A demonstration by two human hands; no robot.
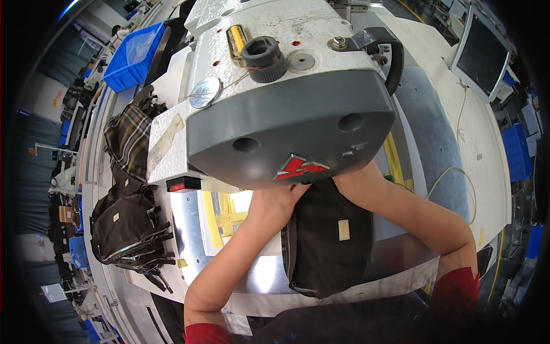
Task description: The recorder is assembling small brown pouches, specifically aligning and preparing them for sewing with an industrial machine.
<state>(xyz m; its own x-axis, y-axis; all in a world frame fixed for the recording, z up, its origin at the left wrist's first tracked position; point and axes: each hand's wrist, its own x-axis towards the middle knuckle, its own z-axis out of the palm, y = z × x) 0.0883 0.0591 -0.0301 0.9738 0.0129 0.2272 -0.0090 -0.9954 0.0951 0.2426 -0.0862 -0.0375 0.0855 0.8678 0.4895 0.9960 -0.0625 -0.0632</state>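
While both arms reach forward, left hand [275, 200] seemingly grips black bag [326, 241]; right hand hidden.

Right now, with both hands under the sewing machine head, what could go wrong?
1. The left hand and right hand reach under the large grey and white sewing machine head, which hides the fingertips; fingers could perhaps get near the needle unseen.
2. The black fabric pouch with a zipper hangs over the metal table edge; its weight might pull the seam off line.

A blue bin [135, 56] and monitor [482, 53] flank the white worktable [487, 149].
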